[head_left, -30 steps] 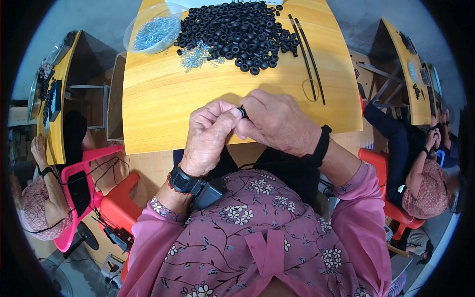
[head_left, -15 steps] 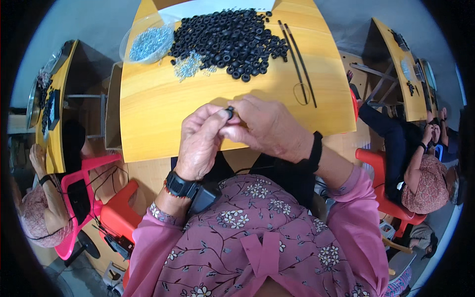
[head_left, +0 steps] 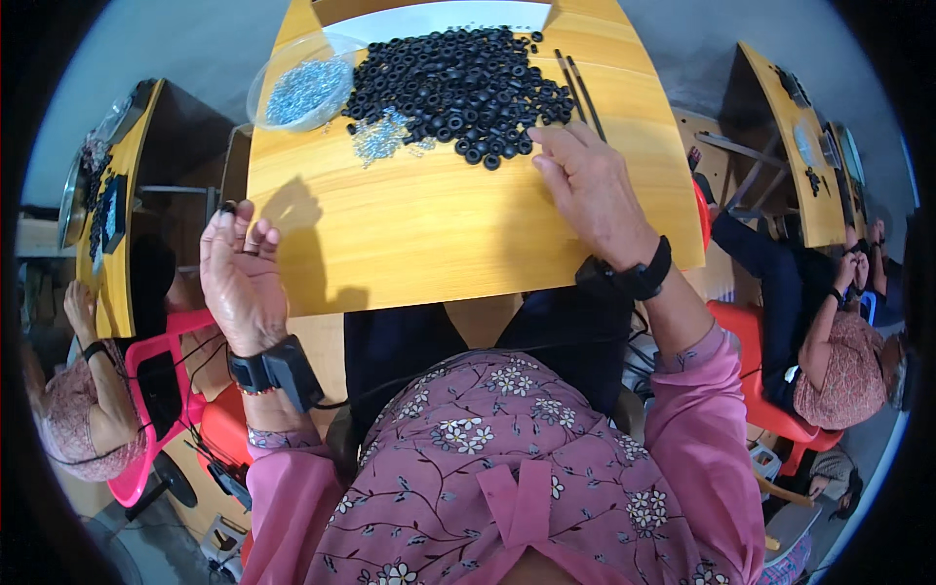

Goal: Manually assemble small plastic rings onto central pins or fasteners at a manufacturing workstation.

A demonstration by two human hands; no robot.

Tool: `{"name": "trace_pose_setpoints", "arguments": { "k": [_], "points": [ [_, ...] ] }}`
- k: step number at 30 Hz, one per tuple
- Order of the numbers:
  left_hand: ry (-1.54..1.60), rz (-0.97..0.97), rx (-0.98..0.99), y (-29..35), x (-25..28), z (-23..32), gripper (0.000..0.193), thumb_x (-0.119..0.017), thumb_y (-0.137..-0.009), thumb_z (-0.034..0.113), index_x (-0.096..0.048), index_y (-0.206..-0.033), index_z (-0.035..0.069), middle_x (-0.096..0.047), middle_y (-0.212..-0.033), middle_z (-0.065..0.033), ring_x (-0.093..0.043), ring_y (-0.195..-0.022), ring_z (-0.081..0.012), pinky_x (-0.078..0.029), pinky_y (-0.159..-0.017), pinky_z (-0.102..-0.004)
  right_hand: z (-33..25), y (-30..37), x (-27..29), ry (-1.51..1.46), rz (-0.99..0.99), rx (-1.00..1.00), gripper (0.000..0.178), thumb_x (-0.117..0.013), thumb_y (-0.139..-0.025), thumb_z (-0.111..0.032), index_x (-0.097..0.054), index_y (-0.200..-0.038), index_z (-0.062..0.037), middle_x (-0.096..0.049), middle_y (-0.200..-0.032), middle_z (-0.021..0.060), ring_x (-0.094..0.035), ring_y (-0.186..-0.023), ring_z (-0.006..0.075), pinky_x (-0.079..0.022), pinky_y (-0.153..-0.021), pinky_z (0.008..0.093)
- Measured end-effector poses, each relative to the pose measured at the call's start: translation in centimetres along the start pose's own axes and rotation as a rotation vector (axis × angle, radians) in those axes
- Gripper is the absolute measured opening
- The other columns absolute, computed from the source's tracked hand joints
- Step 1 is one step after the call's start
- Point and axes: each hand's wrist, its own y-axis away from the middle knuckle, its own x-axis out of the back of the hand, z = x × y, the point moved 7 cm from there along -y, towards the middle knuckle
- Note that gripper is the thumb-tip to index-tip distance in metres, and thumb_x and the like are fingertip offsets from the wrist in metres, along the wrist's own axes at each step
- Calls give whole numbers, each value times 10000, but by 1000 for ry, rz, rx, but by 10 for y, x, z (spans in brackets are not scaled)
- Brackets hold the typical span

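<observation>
My left hand (head_left: 244, 283) is raised at the table's left edge, its thumb and fingertips closed on a small black rubber ring (head_left: 228, 207). My right hand (head_left: 597, 200) reaches over the table, with thumb and forefinger apart and nothing visible between them. Its fingertips are by the near right side of a wide heap of black rubber rings (head_left: 458, 88). Beside that heap lies a small scatter of clear, bluish pieces (head_left: 380, 138). Two thin dark rods (head_left: 583, 93) lie beyond my right hand, which covers their near ends.
A clear plastic bowl (head_left: 256, 102) of bluish pieces stands at the table's far left. A white strip (head_left: 448, 18) runs along the back of the yellow wooden table (head_left: 409, 234). Other people sit at tables on both sides, near a pink chair (head_left: 185, 390) and a red chair (head_left: 756, 390).
My hands were together over the front edge, working on the small black ring. They have parted: the left moved left with the ring, the right moved out toward the heap and opened.
</observation>
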Motion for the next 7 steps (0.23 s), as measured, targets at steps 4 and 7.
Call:
{"name": "trace_pose_setpoints", "arguments": {
  "k": [4, 7],
  "points": [
    [116, 87, -43, -21, 53, 18, 162, -662, -928, 179, -647, -1020, 47, -690, -969, -90, -647, -841, -197, -540, -775, -332, 6, -8, -19, 51, -85, 47, 189, -613, -854, -87, -654, -1029, -30, -589, -922, 170, -613, -852, 373, -499, -777, 471],
    [135, 214, -125, -34, 99, 27, 186, -673, -921, 209, -623, -1041, 76, -685, -911, -115, -645, -796, -252, -548, -720, -365, 20, -7, -33, -79, -176, -110, 203, -671, -836, -78, -660, -1036, -47, -633, -997, 155, -651, -968, 307, -517, -897, 382]
  ]
}}
